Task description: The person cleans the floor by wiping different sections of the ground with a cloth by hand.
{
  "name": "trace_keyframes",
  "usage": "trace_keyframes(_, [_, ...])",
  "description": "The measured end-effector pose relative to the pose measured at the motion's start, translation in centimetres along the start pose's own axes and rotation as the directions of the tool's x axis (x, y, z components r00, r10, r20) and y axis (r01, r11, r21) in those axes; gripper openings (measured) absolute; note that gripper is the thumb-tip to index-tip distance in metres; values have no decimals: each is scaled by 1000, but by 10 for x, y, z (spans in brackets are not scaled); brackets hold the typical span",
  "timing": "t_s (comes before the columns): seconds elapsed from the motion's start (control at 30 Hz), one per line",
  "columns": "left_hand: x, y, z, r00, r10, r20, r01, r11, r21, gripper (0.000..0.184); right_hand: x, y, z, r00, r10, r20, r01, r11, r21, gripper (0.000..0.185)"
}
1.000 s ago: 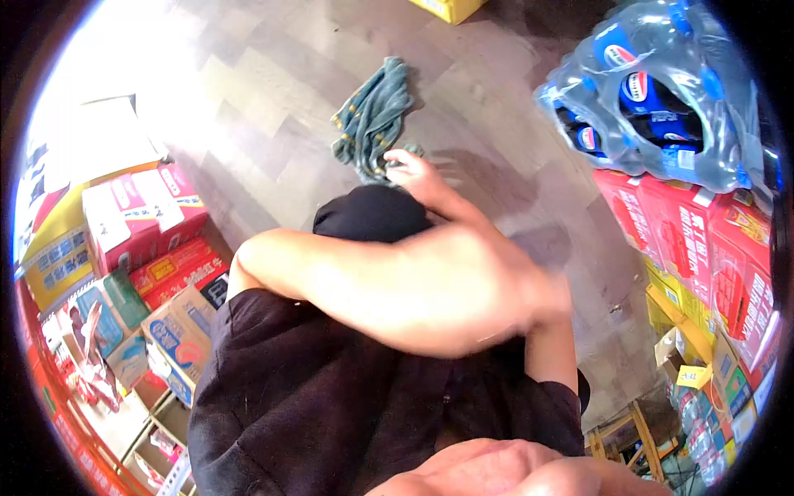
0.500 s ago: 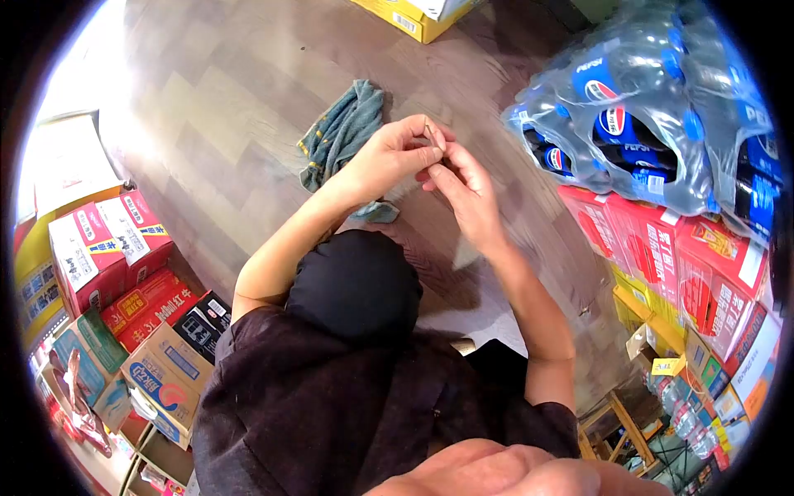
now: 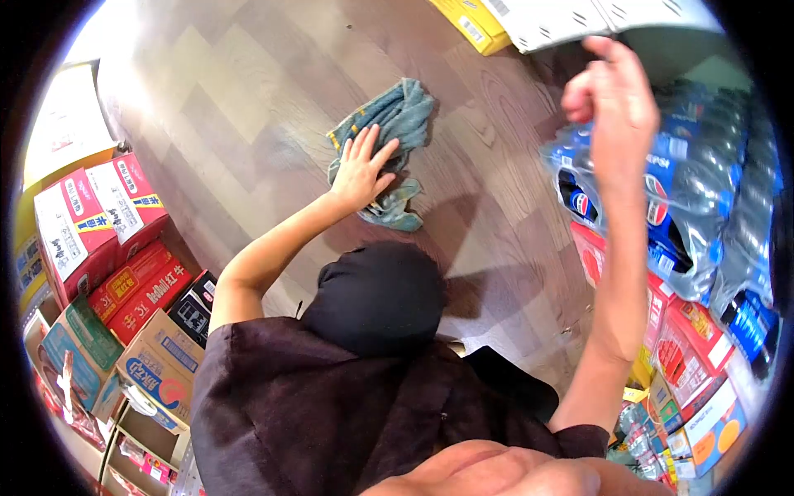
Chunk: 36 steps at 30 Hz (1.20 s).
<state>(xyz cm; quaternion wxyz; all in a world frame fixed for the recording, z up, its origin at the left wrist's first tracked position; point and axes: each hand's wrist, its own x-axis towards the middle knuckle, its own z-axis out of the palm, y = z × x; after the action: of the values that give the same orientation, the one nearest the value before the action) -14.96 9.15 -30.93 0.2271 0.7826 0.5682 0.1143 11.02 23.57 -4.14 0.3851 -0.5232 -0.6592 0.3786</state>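
Cloth (image 3: 411, 112), blue-green with yellow marks along one edge, lying crumpled on the floor (image 3: 504, 157) ahead of the body, as I view it remotely through the head camera. Nearest to me is the dark shirt (image 3: 331, 413), and beyond it a rounded black shape (image 3: 376, 302), probably a covered knee. On the right side the right hand (image 3: 616, 103) is raised, blurred, its fingers partly curled; I see nothing in it, but cannot tell whether something small is held, nor whether it touches the wrapped bottle pack (image 3: 691, 186) that it overlaps. The left hand (image 3: 357, 178) lies palm down over the cloth, fingers spread wide and not closed around it. As for progress, I judge the hand to be in contact with the cloth, whose folds stay bunched: it is neither lifted, spread flat nor folded, and how much work remains I cannot determine from this view. To the left stand red-and-white boxes (image 3: 99, 211) on stacked cartons. Farthest out, at the upper edge, I see a yellow box (image 3: 473, 25) just beside white cartons (image 3: 562, 21).
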Motion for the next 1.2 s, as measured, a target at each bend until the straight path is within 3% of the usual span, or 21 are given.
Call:
trace_keyframes(0.07, [-5,-22,14,990,94,107,-107,987,122,67,21,-12,-5,980,-199,-24,193,969,-156,26])
trace_keyframes(0.13, [-4,-29,20,989,97,114,-113,983,142,65,37,-37,-1,903,-429,32,387,777,-496,21])
trace_keyframes(0.2, [-4,-31,22,990,82,116,-97,987,129,66,61,-52,5,792,-589,159,567,614,-549,19])
trace_keyframes(0.27, [-4,-35,25,991,83,106,-94,990,104,67,77,-78,11,737,-606,300,659,547,-516,16])
trace_keyframes(0.47, [-2,-34,24,992,54,115,-63,995,81,69,54,-175,-8,756,-437,487,654,537,-533,20])
trace_keyframes(0.57, [23,-35,-7,972,38,233,-59,995,84,72,13,-199,-33,861,-339,380,509,609,-608,21])
trace_keyframes(0.63, [61,-61,-13,972,70,226,-107,982,155,72,-18,-206,-47,938,-252,239,347,711,-611,17])
trace_keyframes(0.67, [87,-76,-23,973,51,225,-100,972,214,70,-28,-204,-51,926,-296,235,376,649,-662,11])
trace_keyframes(0.73, [139,-111,-52,969,-165,187,97,941,326,67,-45,-198,-37,971,-223,86,237,851,-468,19])
trace_keyframes(0.77, [163,-148,-49,953,-297,62,255,895,367,60,-51,-187,-22,985,-170,-22,159,955,-252,27])
trace_keyframes(0.8, [179,-184,-67,893,-449,27,398,817,418,52,-52,-172,-21,987,-154,38,159,951,-264,28])
trace_keyframes(0.83, [180,-203,-102,818,-575,-27,554,772,312,49,-44,-178,-8,986,-103,133,152,886,-438,26])
trace_keyframes(0.87, [184,-265,-82,750,-644,-152,658,703,268,51,-36,-181,5,978,-37,206,155,787,-597,24])
trace_keyframes(0.9, [175,-293,-98,663,-724,-190,749,644,156,53,-33,-171,-9,942,24,334,166,832,-530,19])
trace_keyframes(0.93, [168,-310,-119,514,-853,-87,857,509,79,53,-33,-163,-12,958,-81,273,197,882,-429,18])
trace_keyframes(0.97, [160,-315,-133,397,-915,-68,916,400,-36,52,-28,-159,-14,966,-63,249,159,908,-389,17])
trace_keyframes(1.0, [154,-318,-133,383,-921,-73,912,390,-127,52,-22,-155,-14,973,-41,226,120,931,-345,16])
trace_keyframes(1.03, [158,-318,-126,403,-914,-49,908,406,-105,53,-15,-147,-11,967,-109,230,203,875,-440,14])
trace_keyframes(1.1, [184,-303,-101,465,-885,-6,880,463,-106,54,5,-143,-4,946,-26,323,183,866,-466,13])
trace_keyframes(1.17, [206,-212,-116,531,-847,-10,842,529,-102,63,17,-136,10,937,-15,349,168,894,-414,13])
trace_keyframes(1.2, [216,-185,-102,629,-776,-46,772,631,-76,70,19,-131,12,927,-14,375,169,908,-384,12])
